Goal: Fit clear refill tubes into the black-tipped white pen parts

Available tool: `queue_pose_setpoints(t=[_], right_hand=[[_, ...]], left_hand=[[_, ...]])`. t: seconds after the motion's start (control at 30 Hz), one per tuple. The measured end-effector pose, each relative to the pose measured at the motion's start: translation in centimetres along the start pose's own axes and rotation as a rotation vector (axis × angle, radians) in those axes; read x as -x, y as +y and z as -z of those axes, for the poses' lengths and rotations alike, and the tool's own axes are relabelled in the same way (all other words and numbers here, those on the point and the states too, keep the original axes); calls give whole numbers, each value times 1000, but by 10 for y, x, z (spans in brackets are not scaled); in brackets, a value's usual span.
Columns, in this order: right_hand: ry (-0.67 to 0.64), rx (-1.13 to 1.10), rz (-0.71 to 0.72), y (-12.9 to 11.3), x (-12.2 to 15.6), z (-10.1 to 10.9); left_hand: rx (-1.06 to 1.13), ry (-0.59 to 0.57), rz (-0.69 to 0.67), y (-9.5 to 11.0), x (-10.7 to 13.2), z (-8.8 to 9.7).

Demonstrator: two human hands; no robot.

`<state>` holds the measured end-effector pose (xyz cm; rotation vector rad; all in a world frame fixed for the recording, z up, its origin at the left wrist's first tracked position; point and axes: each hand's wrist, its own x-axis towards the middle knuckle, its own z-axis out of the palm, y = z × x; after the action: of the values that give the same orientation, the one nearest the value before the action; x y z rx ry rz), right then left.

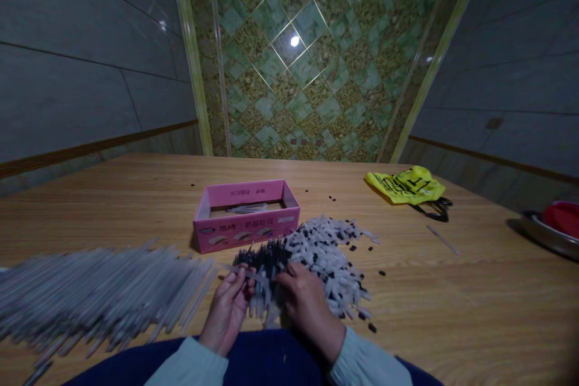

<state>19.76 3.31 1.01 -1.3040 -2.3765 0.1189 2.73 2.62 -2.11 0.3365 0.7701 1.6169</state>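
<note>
My left hand (pixel 230 309) pinches a slim translucent plastic tube (pixel 254 275) that points toward my other hand. My right hand (pixel 306 300) is closed near the tube's far end, and whatever its fingertips hold is too small to make out. Beneath and between both hands lies a bunch of thin dark sticks with pale ends (pixel 266 256). A heap of small whitish plastic pieces mixed with black bits (pixel 330 253) spreads beside my right hand. To the left, many long clear tubes (pixel 104 289) are laid side by side in a broad layer.
A pink open box (pixel 248 232) with a few tubes inside stands just beyond my hands. Farther right are a yellow bag (pixel 407 185), a lone tube (pixel 442 239) and a metal dish with something red (pixel 554 235). Black bits dot the wooden table (pixel 452 307).
</note>
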Motion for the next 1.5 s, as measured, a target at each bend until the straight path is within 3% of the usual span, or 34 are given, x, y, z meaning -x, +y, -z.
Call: queue_pose_setpoints(t=[0.13, 0.3, 0.4, 0.47, 0.53, 0.63, 0.7, 0.8, 1.23, 1.5], right_hand=[[-55, 136, 144, -6, -8, -2], [-2, 152, 215, 1, -7, -8], [97, -18, 284, 8, -2, -8], [231, -232, 328, 10, 2, -4], [425, -488, 248, 7, 5, 4], [633, -901, -105, -4, 7, 16], [632, -1124, -273, -10, 5, 20], [603, -1282, -332, -12, 2, 21], [607, -1284, -256, -13, 6, 13], [583, -1021, -146, -3, 7, 17]], left_hand=[[10, -3, 8, 0, 0, 0], [20, 2, 16, 1, 1, 0], [37, 14, 25, 2, 1, 0], [45, 19, 23, 3, 1, 0], [50, 29, 22, 4, 1, 0], [65, 38, 32, 4, 3, -1], [76, 29, 40, 4, 4, -2], [86, 33, 50, 5, 6, -5], [49, 22, 89, 1, 13, -10], [24, 18, 117, 4, 16, -11]])
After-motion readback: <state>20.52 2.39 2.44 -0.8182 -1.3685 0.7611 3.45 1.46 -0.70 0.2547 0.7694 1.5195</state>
